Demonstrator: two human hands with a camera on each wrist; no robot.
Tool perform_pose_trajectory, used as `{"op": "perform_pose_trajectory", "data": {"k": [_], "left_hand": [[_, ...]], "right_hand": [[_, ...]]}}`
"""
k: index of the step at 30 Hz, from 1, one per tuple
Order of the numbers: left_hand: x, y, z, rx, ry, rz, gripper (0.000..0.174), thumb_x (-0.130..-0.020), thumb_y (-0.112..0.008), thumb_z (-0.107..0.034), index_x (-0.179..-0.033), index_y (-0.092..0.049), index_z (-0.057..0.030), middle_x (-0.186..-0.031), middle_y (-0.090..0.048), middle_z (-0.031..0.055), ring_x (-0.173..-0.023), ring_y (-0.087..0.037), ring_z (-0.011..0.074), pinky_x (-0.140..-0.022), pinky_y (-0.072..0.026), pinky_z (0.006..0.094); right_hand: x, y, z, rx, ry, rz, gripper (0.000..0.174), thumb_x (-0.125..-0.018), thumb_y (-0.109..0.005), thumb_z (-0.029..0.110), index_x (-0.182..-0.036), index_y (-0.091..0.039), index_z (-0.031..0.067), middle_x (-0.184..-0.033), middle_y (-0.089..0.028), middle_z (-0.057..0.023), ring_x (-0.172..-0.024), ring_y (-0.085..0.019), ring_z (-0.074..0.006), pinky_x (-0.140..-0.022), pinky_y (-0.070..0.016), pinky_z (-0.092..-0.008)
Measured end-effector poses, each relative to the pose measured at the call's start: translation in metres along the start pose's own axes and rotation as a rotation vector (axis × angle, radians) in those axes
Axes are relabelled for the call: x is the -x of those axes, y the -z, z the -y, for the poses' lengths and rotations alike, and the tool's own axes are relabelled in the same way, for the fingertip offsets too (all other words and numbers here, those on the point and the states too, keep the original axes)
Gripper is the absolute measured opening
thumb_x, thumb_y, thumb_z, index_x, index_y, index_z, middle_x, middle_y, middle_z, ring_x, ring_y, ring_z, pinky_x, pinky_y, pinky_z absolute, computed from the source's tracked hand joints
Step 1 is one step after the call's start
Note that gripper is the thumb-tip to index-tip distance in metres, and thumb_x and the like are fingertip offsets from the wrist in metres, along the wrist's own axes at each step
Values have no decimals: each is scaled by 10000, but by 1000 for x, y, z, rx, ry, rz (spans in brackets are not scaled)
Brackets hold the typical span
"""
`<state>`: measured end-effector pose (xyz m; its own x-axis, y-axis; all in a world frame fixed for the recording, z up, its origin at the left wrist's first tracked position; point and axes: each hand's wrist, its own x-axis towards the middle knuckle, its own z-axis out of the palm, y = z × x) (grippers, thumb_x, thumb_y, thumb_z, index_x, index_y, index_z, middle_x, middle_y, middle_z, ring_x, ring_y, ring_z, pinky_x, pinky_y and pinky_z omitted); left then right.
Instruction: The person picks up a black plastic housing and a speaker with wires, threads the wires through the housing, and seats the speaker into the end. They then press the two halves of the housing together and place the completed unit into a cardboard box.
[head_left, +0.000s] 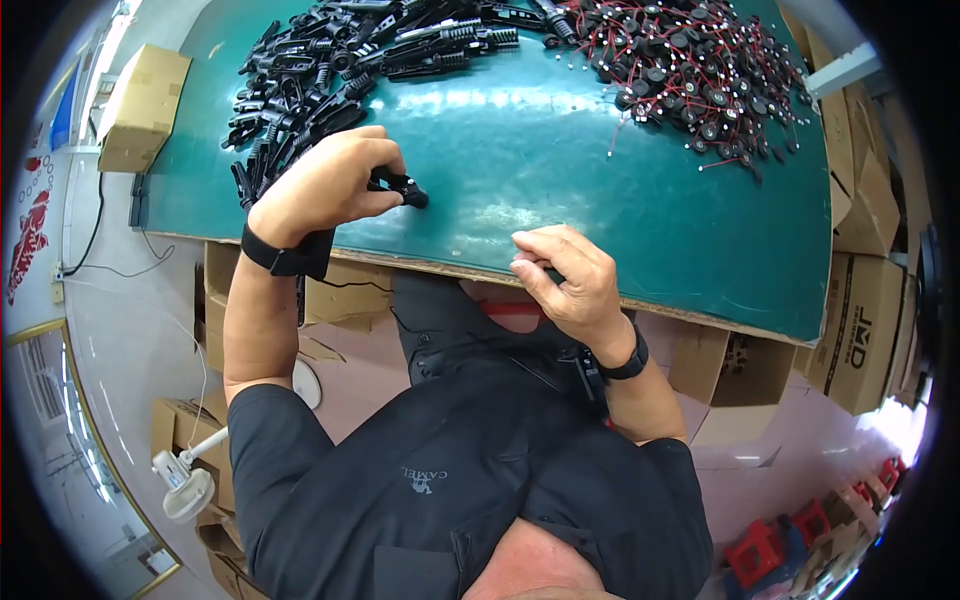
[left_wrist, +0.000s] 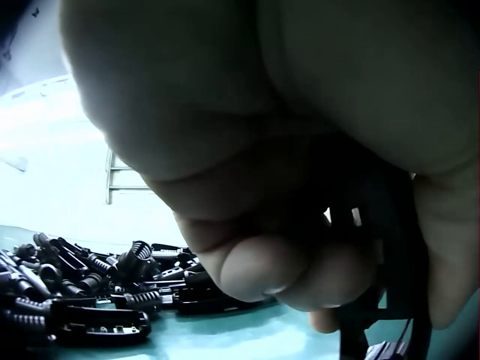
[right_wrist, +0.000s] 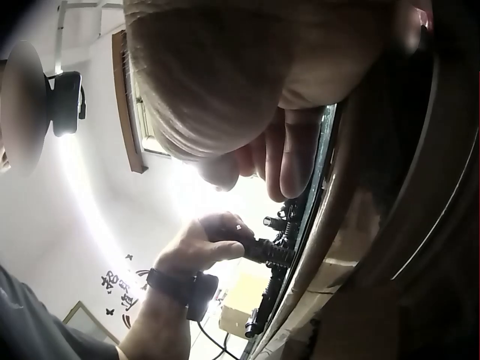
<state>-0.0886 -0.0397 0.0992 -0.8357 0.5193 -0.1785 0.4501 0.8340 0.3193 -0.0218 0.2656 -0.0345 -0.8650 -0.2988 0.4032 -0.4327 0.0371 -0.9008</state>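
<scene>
My left hand [head_left: 340, 180] grips a black plastic part [head_left: 412, 192] just above the green table, at the near side of a heap of black plastic housings [head_left: 300, 90]. In the left wrist view the fingers wrap round this part [left_wrist: 401, 247], covering much of it; an opening shows in its frame. My right hand [head_left: 572, 275] hovers at the table's front edge, fingers loosely bent and thumb near the forefinger. Nothing shows between its fingers in the head view. From the right wrist, its fingers [right_wrist: 292, 161] hang relaxed.
A heap of small round black components with red wires [head_left: 700, 80] lies at the back right of the green table [head_left: 480, 150]. A cardboard box [head_left: 145, 105] stands by the left edge. More cartons [head_left: 860, 320] are at the right, and a white fan [head_left: 185, 490] is at lower left.
</scene>
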Motion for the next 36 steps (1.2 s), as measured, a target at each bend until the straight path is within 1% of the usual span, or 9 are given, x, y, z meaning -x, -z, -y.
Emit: {"op": "perform_pose_trajectory", "data": {"k": [6,12,14,18,21,24,29,33,36], "left_hand": [[14,-14,2,-19,4,-168,261,-798,-872,-90,-1001,-727,-12,-959,-658,165,-921,-675,403,-795,-568,444],[133,-103,47,315,205,-650,292,-876,-871,-114,-1121,-757,-4,-962,-725,94,-849,-705,254,-771,-573,358],[199,-148,49,703,562,-873,306,-916,-868,-115,-1178,-761,2,-996,-753,41,-816,-683,137,-740,-562,292],[307,-234,122,796,899,-1280,265,-977,-822,-117,-1209,-761,-7,-1035,-754,34,-838,-673,77,-746,-549,231],[338,-231,217,817,929,-1395,400,-998,-817,-223,-1311,-723,8,-1148,-774,98,-967,-731,172,-853,-589,310],[334,-219,258,317,1020,-1421,628,-957,-850,-323,-1435,-652,35,-1292,-762,189,-1171,-729,301,-1042,-570,393],[288,-229,244,579,1054,-347,889,-910,-861,-466,-1591,-520,-8,-1585,-562,278,-1528,-490,351,-1269,-378,427],[254,-230,261,312,1087,39,901,-927,-806,-567,-1602,-518,-44,-1635,-509,268,-1540,-468,372,-1263,-387,442],[263,-248,305,497,1019,-14,891,-940,-763,-616,-1608,-521,-78,-1661,-487,242,-1540,-460,383,-1261,-390,449]], "right_hand": [[-8,1,4,73,47,109,217,-934,-806,-9,-1148,-773,-16,-1027,-762,-123,-846,-752,-203,-759,-611,-293],[2,-2,2,164,42,55,180,-959,-786,-8,-1137,-769,-23,-1035,-761,-107,-858,-714,-160,-763,-583,-281],[4,-4,4,193,33,38,168,-967,-787,1,-1133,-771,-21,-1026,-757,-97,-872,-712,-149,-772,-580,-277],[4,-5,4,240,30,57,163,-985,-780,8,-1145,-769,-22,-1033,-749,-92,-892,-714,-146,-789,-584,-273],[1,-9,-2,241,21,75,167,-997,-769,7,-1161,-762,-27,-1049,-741,-93,-900,-717,-149,-800,-590,-271],[6,-7,-6,237,-12,80,173,-1008,-755,1,-1178,-753,-35,-1070,-734,-96,-905,-720,-152,-808,-596,-271],[9,-9,-7,299,-13,43,172,-1022,-724,-16,-1191,-743,-42,-1092,-727,-100,-905,-720,-152,-806,-601,-270],[5,-16,-3,334,-43,30,164,-1015,-730,-18,-1177,-751,-33,-1068,-729,-91,-883,-708,-142,-775,-587,-262],[-1,-18,1,367,-38,12,159,-1005,-744,-10,-1162,-759,-24,-1044,-732,-81,-860,-695,-131,-746,-572,-256]]}}
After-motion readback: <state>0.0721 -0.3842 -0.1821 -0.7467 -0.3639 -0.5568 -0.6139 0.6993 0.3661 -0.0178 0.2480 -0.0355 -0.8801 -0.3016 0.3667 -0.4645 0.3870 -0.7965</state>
